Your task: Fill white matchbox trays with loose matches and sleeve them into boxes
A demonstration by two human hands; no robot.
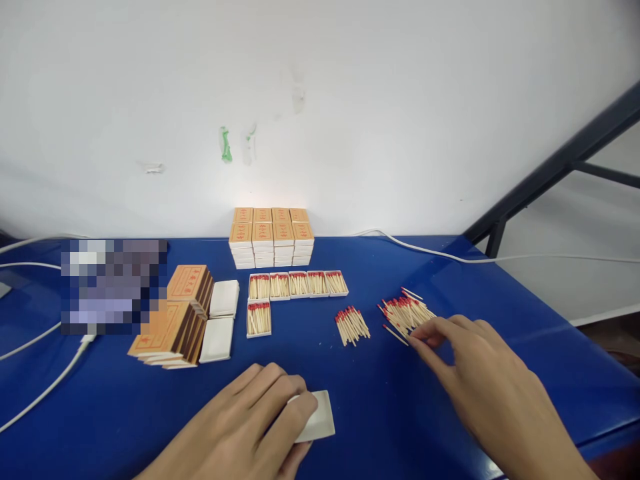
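Left hand (240, 430) grip closed on white tray (320, 417) near front edge of counter (505, 300). Right hand (480, 367) grip apart at loose matches (406, 312); a hasty pinch could scatter them.

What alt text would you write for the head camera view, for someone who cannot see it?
On a blue table, the person's left hand holds a white tray while the right hand touches a loose pile of red-tipped matches. Behind lie a smaller match pile, six filled trays and stacked matchboxes.
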